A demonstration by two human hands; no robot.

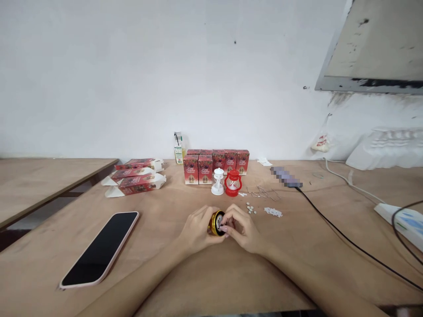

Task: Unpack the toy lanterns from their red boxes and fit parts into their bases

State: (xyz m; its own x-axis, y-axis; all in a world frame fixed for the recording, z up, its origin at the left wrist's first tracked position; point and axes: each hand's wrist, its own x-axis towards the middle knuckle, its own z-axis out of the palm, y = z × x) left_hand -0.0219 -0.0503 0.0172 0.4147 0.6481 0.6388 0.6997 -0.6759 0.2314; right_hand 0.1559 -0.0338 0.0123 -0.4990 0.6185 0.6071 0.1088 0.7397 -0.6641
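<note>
My left hand (pixel 197 228) is wrapped around a small gold lantern (pixel 214 220), tipped so that its dark round base faces right. The thumb and fingertips of my right hand (pixel 243 230) are pinched together at that base; anything between them is too small to make out. Just beyond my hands, a white mini lantern (pixel 217 185) and a red mini lantern (pixel 233 184) stand upright side by side. Several button cells (pixel 250 208) lie to the right, near a little pile of white tabs (pixel 273 212) and some thin bent wires (pixel 263 192).
Upright red printed boxes (pixel 205 171) stand in rows behind the lanterns, beside a bottle (pixel 179 152). Open boxes (pixel 139 183) lie left. A phone (pixel 101 250) is front left; a cabled device (pixel 286 177) and power strip (pixel 401 224) are right.
</note>
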